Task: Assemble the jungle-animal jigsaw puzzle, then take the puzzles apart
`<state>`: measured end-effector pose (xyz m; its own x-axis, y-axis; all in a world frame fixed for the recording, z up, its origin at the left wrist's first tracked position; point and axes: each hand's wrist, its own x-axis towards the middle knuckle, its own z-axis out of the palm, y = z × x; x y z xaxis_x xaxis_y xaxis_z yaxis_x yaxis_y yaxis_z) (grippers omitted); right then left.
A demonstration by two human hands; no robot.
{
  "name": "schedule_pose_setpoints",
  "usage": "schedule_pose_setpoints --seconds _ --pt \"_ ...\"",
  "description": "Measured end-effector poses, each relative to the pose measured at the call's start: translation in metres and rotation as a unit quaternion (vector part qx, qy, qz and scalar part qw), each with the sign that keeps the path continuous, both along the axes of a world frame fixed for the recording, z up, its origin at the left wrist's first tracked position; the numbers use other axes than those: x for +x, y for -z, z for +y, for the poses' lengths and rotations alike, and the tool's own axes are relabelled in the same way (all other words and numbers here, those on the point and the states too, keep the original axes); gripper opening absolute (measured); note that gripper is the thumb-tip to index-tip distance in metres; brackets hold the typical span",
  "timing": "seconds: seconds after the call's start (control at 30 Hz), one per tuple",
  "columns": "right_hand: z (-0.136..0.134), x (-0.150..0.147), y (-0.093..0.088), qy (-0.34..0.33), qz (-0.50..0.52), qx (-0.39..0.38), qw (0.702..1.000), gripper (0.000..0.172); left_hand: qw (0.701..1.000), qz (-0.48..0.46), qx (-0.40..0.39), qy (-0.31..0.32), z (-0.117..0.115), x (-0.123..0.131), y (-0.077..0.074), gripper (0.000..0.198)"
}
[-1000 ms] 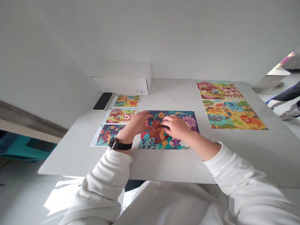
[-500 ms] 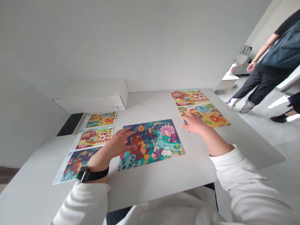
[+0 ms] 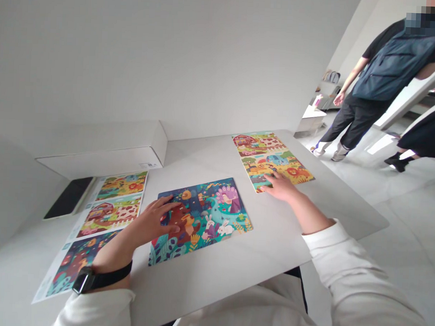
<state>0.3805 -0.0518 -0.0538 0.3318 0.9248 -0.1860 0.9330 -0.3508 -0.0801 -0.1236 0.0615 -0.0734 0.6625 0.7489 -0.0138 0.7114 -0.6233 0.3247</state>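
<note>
A dark blue forest picture board (image 3: 208,215), with rabbits, a fox and a peacock on it, lies flat in front of me. My left hand (image 3: 152,222) rests at its left side, fingers spread over the edge and the bear. A yellow savanna picture board (image 3: 271,160), with an elephant and a lion, lies farther back to the right. My right hand (image 3: 279,186) is at its near edge, fingers spread and fingertips over the lower part. Behind that board lies a farm picture board (image 3: 259,143) with a red barn.
At the left, a printed sheet (image 3: 143,198) carries three small matching pictures. A dark phone (image 3: 69,198) lies beside it, in front of a long white box (image 3: 131,157) along the wall. A person with a backpack (image 3: 394,70) and another person's legs (image 3: 405,159) are at the right.
My view has turned rightward, so the table things sit farther left. My right hand has moved along the savanna board's near edge, uncovering its near left corner. My left hand stays on the forest board.
</note>
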Motion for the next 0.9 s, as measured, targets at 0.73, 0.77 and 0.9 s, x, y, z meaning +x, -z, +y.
schedule_pose_setpoints --seconds 0.73,0.77,0.9 --pt "0.007 0.0 0.008 -0.023 0.024 0.135 0.99 0.058 1.0 0.005 -0.006 0.019 0.001 -0.002 0.002 0.089" --pt "0.007 -0.002 0.008 -0.038 0.028 0.167 0.985 0.054 1.0 0.007 -0.006 0.018 0.001 -0.002 0.002 0.089" --pt "0.006 -0.025 0.006 -0.14 0.084 0.271 0.949 0.043 0.999 0.017 -0.021 0.016 0.0 -0.005 -0.001 0.092"
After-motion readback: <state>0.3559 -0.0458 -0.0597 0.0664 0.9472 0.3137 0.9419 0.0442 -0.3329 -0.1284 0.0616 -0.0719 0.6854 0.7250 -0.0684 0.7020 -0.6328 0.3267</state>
